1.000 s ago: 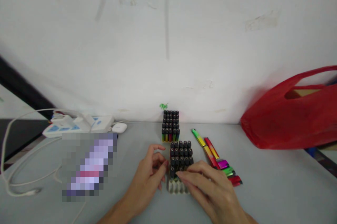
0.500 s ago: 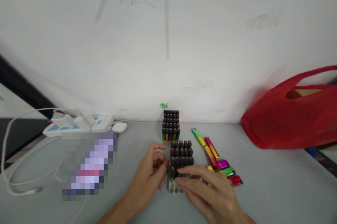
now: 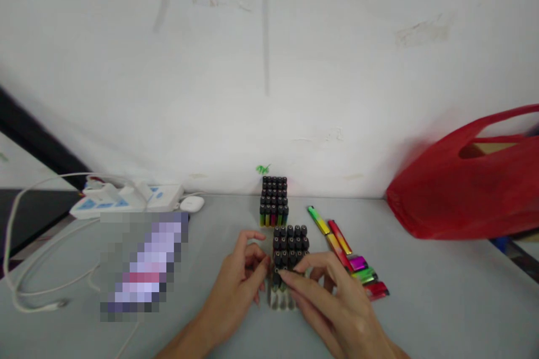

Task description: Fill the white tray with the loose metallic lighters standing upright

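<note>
Black-capped lighters stand upright in a tight near block (image 3: pixel 290 244) on the grey table (image 3: pixel 442 303), seated in a pale tray (image 3: pixel 281 300) whose nearest slots show empty. Packed cap to cap like this, they prop each other and cannot tip.

The left hand (image 3: pixel 236 286) is half curled, its fingertips resting against the left side of the near block. It looks like a brace to keep the tray from sliding; whether it pinches anything cannot be told. The right hand (image 3: pixel 337 303) comes in from the near right, forefinger and thumb closed on the cap of one lighter (image 3: pixel 278 276) in the nearest filled row, the other fingers bent clear above the rest. Gripping by the cap is likely the only way in, since the bodies are hemmed by their neighbours.

Just beyond stands a far block (image 3: pixel 273 199), full, its coloured bodies showing below the caps, close to the white wall (image 3: pixel 269 67). Loose lighters (image 3: pixel 345 252) in green, yellow, red and magenta lie flat in a slanting row just right of the near block, within easy reach of the right hand. Well to the right sits a red plastic bag (image 3: pixel 463 185). Far left lies a power strip (image 3: pixel 126 201), with a white cable (image 3: pixel 25 269) looping toward the near edge.
</note>
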